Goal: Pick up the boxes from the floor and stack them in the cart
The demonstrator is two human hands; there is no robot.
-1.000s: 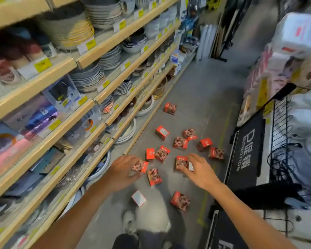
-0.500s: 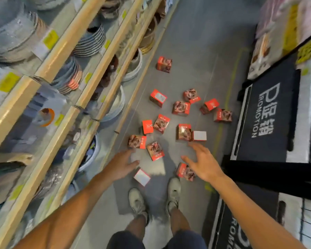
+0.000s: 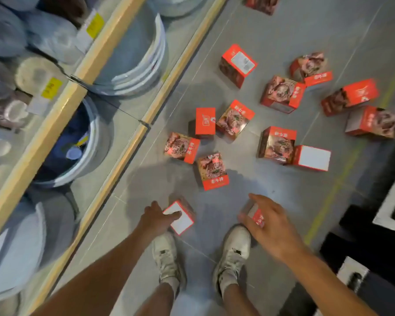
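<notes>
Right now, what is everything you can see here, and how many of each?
Boxes on the floor: twelve untouched, red, scattered ahead of the feet.
Box with white face: one, red-edged, under the left hand.
Box by the right shoe: one, red, under the right hand.
Bowls and plates: several stacks, pale, on the shelves at left; count unclear.
Shelf edges: wooden, yellow price tags.
Floor: grey, yellow line at right.
Shoes: two, white.
Left hand: touches the white-faced box.
Right hand: curls round its box.
</notes>
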